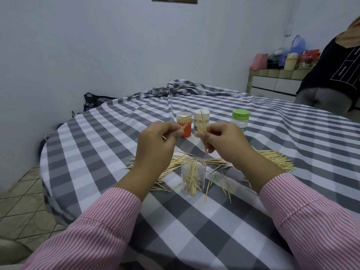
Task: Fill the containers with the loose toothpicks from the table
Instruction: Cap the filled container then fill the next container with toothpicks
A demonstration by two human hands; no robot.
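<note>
A clear open container stands on the checked tablecloth, partly filled with toothpicks standing at angles. Loose toothpicks lie scattered and heaped around and behind it. My left hand is raised above the table and pinches a toothpick or two. My right hand is raised beside it and holds a small bundle of toothpicks upright. Behind my hands stand an orange container full of toothpicks, a cream lidded container and a clear container with a green lid.
The table is round and covered by a grey and white checked cloth, bunched at the far side. Another person in dark clothes stands at the far right. A shelf with bags is against the back wall. Tiled floor lies left.
</note>
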